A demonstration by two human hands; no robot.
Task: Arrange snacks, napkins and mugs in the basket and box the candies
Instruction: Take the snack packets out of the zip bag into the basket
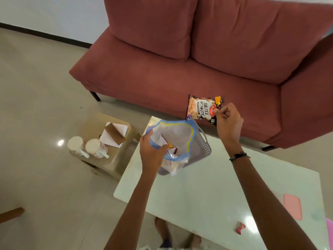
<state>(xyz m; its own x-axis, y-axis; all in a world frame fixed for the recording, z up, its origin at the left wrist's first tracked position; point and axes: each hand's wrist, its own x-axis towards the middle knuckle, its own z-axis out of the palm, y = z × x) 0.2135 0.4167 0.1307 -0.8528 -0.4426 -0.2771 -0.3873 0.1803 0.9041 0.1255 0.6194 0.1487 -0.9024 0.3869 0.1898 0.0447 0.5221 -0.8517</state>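
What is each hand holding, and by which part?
The right hand pinches the salted peanuts packet by one end. The left hand grips the zip-lock bag at its open rim.

The right hand [228, 121] pinches a packet of salted peanuts [203, 109] above the grey basket [203, 147] on the white desk [207, 195]. The left hand [153, 152] grips an open zip bag [176, 136] over the basket. Two mugs [88, 147] and napkins [112, 136] sit on a stool [108, 165] beside the desk.

Pink sofa [198, 65] on glossy beige floor [36, 87], white wall [54, 13] behind
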